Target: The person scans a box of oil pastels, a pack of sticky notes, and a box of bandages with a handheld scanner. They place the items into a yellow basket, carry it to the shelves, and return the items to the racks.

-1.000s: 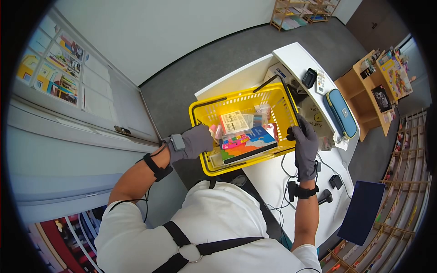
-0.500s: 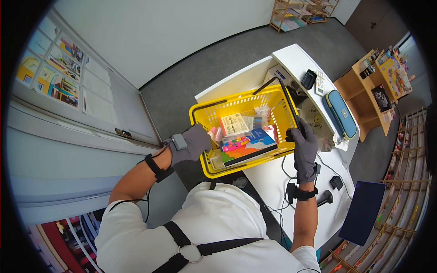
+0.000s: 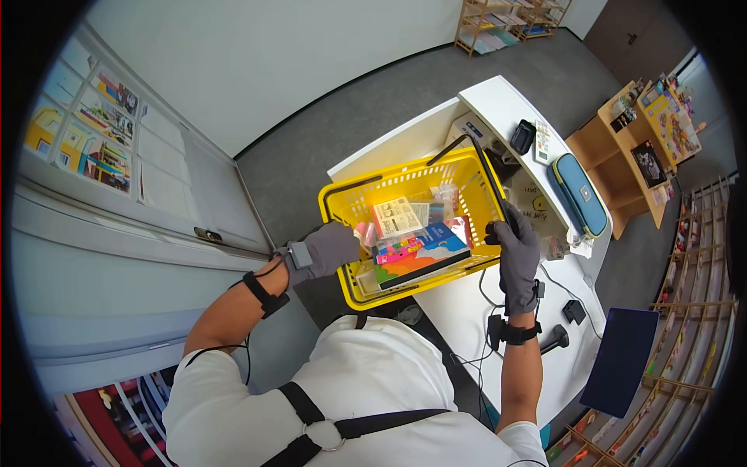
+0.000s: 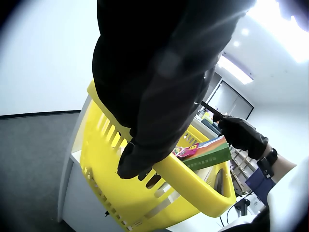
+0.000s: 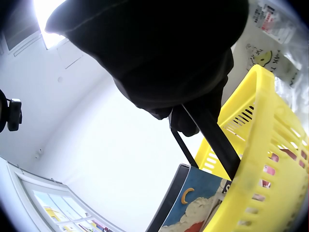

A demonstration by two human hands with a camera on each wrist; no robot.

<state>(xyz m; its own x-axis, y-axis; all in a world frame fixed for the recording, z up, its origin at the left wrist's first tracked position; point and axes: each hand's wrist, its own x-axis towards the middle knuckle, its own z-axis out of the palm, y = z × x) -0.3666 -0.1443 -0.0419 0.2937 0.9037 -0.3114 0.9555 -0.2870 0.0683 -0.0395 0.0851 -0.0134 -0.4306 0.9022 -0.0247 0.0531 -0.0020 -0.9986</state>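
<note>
My gloved left hand (image 3: 331,251) grips the left rim of a yellow plastic shopping basket (image 3: 478,206). In the left wrist view its fingers (image 4: 140,157) curl over that rim onto the slotted wall. On the right side, my gloved right hand (image 3: 519,257) holds the basket's black carrying handle (image 5: 212,133). Inside the basket lies a colourful flat box (image 3: 440,253) with a blue, orange and green cover. A pink packet (image 3: 398,251) rests on top of it. Behind these sit a cream printed packet (image 3: 395,215) and clear-wrapped small items (image 3: 444,194).
Right of the basket stands a white counter (image 3: 498,97) bearing a blue case (image 3: 578,194), a black tray (image 3: 524,136) and a calculator (image 3: 542,142). Cables and a small black device (image 3: 574,312) lie on the lower desk near a dark monitor (image 3: 620,362). A grey door (image 3: 191,210) is at left.
The head view has shifted slightly, so the basket and both hands appear a little further left. Both hands keep their hold.
</note>
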